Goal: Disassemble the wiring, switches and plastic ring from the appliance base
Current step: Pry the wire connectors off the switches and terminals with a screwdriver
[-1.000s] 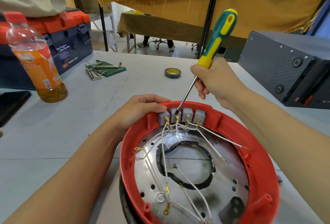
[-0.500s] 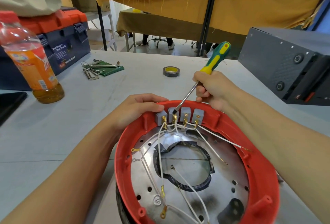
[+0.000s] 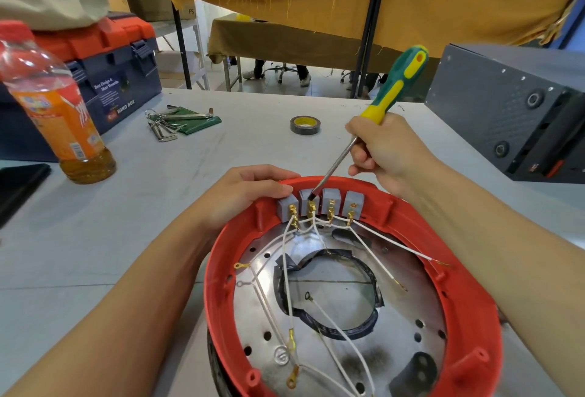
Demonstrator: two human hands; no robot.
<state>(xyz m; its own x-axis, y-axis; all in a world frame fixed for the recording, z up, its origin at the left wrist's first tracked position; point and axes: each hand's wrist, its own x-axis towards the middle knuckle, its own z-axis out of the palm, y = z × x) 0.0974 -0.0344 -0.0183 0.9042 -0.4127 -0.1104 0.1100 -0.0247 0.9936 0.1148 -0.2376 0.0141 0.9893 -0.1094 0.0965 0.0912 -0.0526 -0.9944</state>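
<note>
A red plastic ring [image 3: 468, 317] frames the shiny metal plate [image 3: 402, 317] of the appliance base in front of me. Several grey switches [image 3: 319, 203] sit in a row at its far rim, with white wires [image 3: 335, 327] and brass terminals running from them over the plate. My left hand [image 3: 243, 194] holds the ring's far left rim, fingertips against the leftmost switch. My right hand [image 3: 386, 153] grips a green and yellow screwdriver [image 3: 395, 86], and its tip touches the second switch from the left.
An orange drink bottle [image 3: 60, 105] stands at the left before a blue and red toolbox [image 3: 120, 61]. Hex keys [image 3: 171, 121] and a tape roll [image 3: 305, 124] lie farther back. A dark metal box [image 3: 519, 105] sits at the right.
The screwdriver handle dipped lower half a second ago and has risen again. Its tip stays at the second switch. My left hand has kept its hold on the rim.
</note>
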